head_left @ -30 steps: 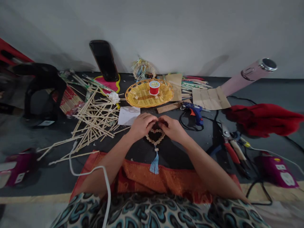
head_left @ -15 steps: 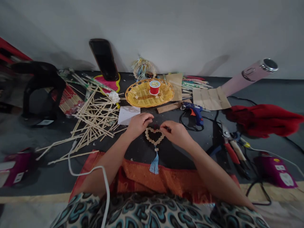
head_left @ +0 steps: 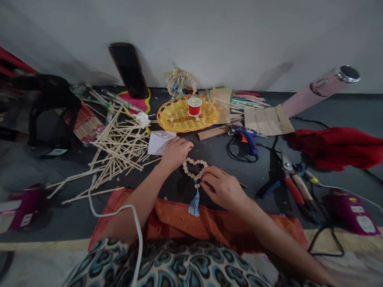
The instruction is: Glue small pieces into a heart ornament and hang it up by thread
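A heart-shaped ornament (head_left: 188,172) of small pale pieces lies on the dark table, with a light blue tassel (head_left: 194,204) hanging from its lower point. Red thread (head_left: 195,162) shows at the top notch of the heart. My left hand (head_left: 176,152) is just above the heart's upper left, its fingers curled together; anything between them is hidden. Against the heart's right edge, my right hand (head_left: 224,186) has its fingertips pinched, seemingly on the red thread, whose thin end sticks out to the right of the hand.
Behind the hands, a yellow basket (head_left: 167,124) holds a red thread spool (head_left: 194,108). Pale sticks (head_left: 116,149) lie scattered at left, beside white paper (head_left: 155,143). A blue glue gun (head_left: 250,139), pliers (head_left: 289,171), red cloth (head_left: 338,147) and pink flask (head_left: 311,95) are at right.
My right hand has moved down from the heart's upper right to its right side. The left hand has shifted slightly, and the red thread end now shows right of my right hand.
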`<state>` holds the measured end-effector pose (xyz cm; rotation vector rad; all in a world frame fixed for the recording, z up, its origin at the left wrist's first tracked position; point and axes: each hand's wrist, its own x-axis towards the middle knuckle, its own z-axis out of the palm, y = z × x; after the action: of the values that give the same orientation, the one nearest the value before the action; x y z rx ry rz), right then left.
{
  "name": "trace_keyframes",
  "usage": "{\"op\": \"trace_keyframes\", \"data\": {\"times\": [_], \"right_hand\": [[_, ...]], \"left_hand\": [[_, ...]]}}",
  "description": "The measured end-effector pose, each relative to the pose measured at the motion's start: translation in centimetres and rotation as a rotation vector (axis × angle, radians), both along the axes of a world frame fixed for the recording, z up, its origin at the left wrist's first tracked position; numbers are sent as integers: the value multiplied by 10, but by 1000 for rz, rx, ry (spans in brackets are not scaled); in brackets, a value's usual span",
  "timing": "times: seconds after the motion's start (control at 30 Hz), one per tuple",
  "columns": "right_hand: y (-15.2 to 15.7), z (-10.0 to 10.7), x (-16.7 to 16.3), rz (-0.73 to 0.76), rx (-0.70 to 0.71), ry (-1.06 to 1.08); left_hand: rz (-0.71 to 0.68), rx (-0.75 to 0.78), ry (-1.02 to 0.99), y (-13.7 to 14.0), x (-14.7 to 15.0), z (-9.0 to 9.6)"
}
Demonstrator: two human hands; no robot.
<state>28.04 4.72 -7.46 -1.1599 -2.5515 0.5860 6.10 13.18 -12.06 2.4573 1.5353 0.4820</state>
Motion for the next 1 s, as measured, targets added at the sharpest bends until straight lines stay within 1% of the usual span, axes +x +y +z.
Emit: {"op": "trace_keyframes", "data": {"times": [0.1,0.17,0.27,0.63,0.8,0.93,1.0], "right_hand": [[0,-3,-1,117,21,56],[-1,-7,-1,185,27,51],[-1,-12,0,227,35,31],[-4,-19,3,229,22,11],[-6,-23,3,219,21,34],[-3,-18,2,198,21,91],[3,-12,2,139,5,150]], "left_hand": [[2,5,-11,1,1,0],[2,3,-17,1,2,0],[2,3,-25,1,2,0],[58,24,-21,2,3,2],[88,31,-7,2,3,1],[107,32,-5,0,3,1],[108,32,-14,0,3,3]]}}
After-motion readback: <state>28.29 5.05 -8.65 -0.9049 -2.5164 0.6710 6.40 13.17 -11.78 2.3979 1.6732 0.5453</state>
